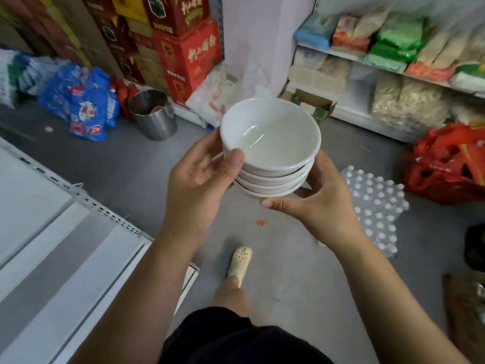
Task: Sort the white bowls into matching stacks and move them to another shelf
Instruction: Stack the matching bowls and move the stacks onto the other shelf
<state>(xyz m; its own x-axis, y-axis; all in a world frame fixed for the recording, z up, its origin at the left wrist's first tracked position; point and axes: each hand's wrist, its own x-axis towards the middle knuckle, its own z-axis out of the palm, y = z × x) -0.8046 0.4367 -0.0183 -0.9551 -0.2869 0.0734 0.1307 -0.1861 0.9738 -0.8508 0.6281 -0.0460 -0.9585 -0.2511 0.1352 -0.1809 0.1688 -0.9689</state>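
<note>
Hands, left and right, cup stacked white bowls between them.

Fingers of right hand hidden behind bowl stack; shelf packets blurred.

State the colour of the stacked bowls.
Plain white; the bowls show best in the head view.

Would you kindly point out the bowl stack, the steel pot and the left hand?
bowl stack [273,137]: head view, inside of the top bowl.
steel pot [154,124]: head view, outer wall.
left hand [199,177]: head view, back of the hand.
</note>
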